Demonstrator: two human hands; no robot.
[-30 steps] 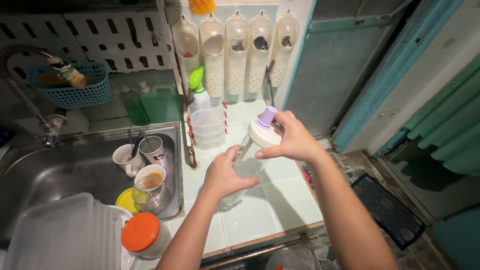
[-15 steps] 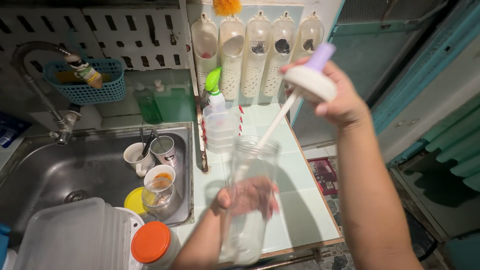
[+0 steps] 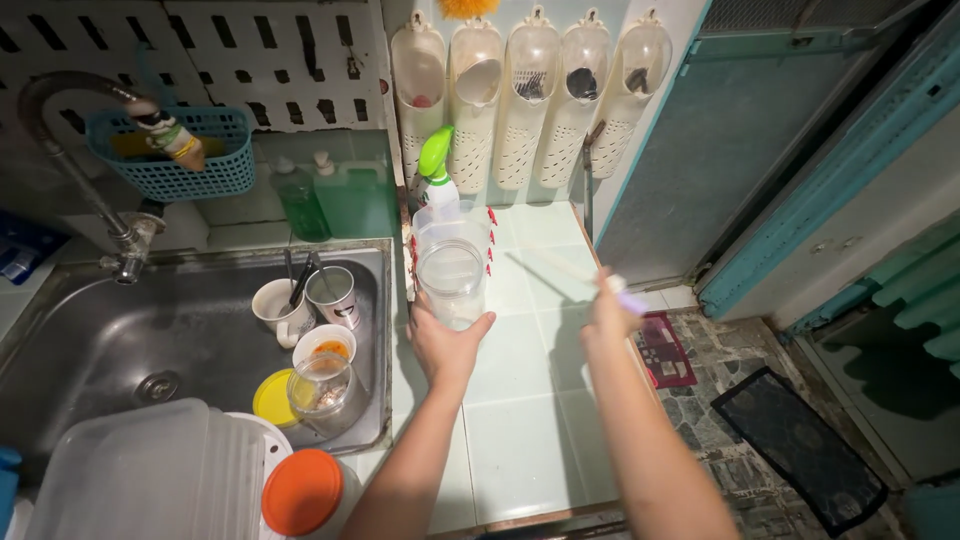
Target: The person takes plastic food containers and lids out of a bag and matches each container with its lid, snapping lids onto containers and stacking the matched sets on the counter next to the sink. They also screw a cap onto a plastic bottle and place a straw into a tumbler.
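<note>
Hands apart now: jar set on the bench, pump lid carried off to the right.

Half a second ago we held the clear jar [image 3: 451, 283] raised toward us and the white lid with its purple knob [image 3: 622, 297] high above it; now the jar stands upright on the pale green tiled bench [image 3: 520, 420], just before a stack of clear tubs, and our left hand [image 3: 444, 345] cups its base from behind, fingers spread around the glass. Our right hand [image 3: 606, 318] grips the blurred lid low over the bench's right edge, its long tube pointing back left. The steel sink [image 3: 110, 340] holds mugs at left; a teal door and floor mats lie at right. Both arms reach forward, well apart.
</note>
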